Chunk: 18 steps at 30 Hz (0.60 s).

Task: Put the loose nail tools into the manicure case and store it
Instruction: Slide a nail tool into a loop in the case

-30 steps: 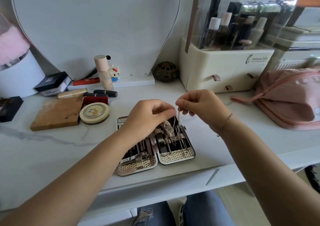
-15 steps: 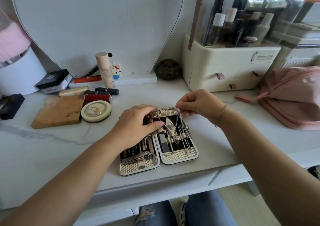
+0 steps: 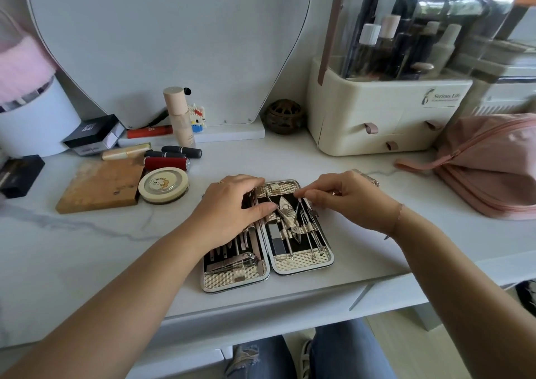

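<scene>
Both forearms reach in from the near edge, converging over the open manicure case point(image 3: 268, 233) lying flat near the front of the white marble-look table point(image 3: 87, 248).

Left hand point(image 3: 229, 207) palm down, fingers spread loosely across the case's left half, thumb stretched right over the hinge to touch the cuticle nipper point(image 3: 285, 213) strapped in the right half. Open, gripping nothing.

Right hand point(image 3: 345, 200) lowered to the far right corner of the case, wrist turned inward, thumb and forefinger pinched shut on the top of a thin metal tool point(image 3: 300, 204) whose shaft slants down among the slim picks in the right half.

Compared with a second ago: right hand lower, tool no longer held upright above the case but angled into the row; left hand flattened from a raised curl onto the case.

Round tin point(image 3: 163, 185) and wooden block point(image 3: 100, 185) left of the case; pink pouch point(image 3: 490, 164) far right; cream organiser point(image 3: 385, 114) behind.
</scene>
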Available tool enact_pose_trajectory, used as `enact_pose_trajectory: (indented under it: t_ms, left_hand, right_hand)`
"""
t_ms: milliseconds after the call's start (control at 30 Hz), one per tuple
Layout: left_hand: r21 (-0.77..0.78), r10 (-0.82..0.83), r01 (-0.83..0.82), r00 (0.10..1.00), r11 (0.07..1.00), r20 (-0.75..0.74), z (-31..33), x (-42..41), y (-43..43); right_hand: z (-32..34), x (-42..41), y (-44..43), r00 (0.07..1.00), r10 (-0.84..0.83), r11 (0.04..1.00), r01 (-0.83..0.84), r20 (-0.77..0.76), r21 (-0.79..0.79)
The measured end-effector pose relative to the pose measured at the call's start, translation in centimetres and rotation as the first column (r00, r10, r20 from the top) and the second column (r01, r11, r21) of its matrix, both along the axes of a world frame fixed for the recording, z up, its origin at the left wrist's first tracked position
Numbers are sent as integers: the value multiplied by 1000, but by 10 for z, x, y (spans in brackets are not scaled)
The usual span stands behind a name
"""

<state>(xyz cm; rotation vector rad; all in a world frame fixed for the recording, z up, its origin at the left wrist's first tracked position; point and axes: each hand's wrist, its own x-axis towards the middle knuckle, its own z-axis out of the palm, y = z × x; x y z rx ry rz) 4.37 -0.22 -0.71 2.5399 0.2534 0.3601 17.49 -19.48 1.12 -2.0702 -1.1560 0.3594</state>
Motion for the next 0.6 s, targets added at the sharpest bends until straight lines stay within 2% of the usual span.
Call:
enact_pose_trajectory:
  t_ms: [233, 500, 600]
  left_hand:
    - [-2, 2, -2, 1000, 1000, -4, 1, -1, -1]
    - [1, 1, -1, 1000, 1000, -1, 2, -1, -2]
    - [3, 4, -4, 1000, 1000, -2, 1, -1, -1]
  right_hand:
    - [-5, -4, -8, 997, 41, 999, -42, 66, 14]
    - [-7, -13, -20, 959, 38, 998, -22, 282, -61]
    - [-8, -17, -24, 958, 60, 997, -45, 280, -60]
